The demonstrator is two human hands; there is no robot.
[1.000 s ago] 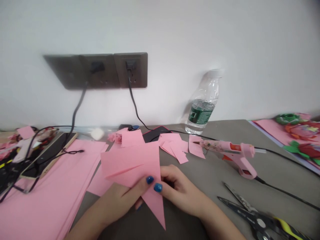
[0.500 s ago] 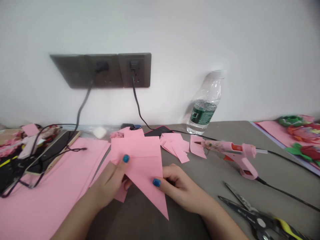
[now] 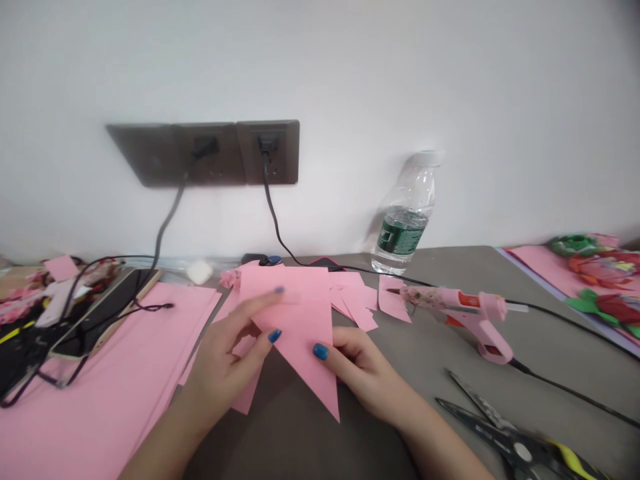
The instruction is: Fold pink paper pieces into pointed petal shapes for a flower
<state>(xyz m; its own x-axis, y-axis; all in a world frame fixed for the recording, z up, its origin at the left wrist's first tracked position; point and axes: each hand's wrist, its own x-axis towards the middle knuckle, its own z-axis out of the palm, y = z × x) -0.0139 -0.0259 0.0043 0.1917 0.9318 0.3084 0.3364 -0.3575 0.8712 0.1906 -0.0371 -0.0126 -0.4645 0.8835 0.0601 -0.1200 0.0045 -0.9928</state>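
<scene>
A sheet of pink paper (image 3: pixel 295 320), with a slanting lower edge and a point at the bottom, is held up above the desk. My right hand (image 3: pixel 363 373) pinches its right edge, thumb in front and fingers curled behind. My left hand (image 3: pixel 233 360) is at the paper's left side, thumb and index finger apart across its front; the index finger is smeared by motion. Whether other left fingers touch the back is hidden. Under and behind the left hand lies more pink paper (image 3: pixel 246 395). Several small pink paper pieces (image 3: pixel 357 305) lie behind the held sheet.
At right are a pink glue gun (image 3: pixel 467 303) with its cord and open scissors (image 3: pixel 500 433). A water bottle (image 3: pixel 403 230) leans on the wall. Large pink sheets (image 3: pixel 75 407), a phone (image 3: pixel 107 310) and cables fill the left; paper flowers (image 3: pixel 605 267) lie far right.
My left thumb has come off the paper's upper fold and slid down right, and the index finger has come round to the front. My right hand keeps its pinch; the view tilts slightly up.
</scene>
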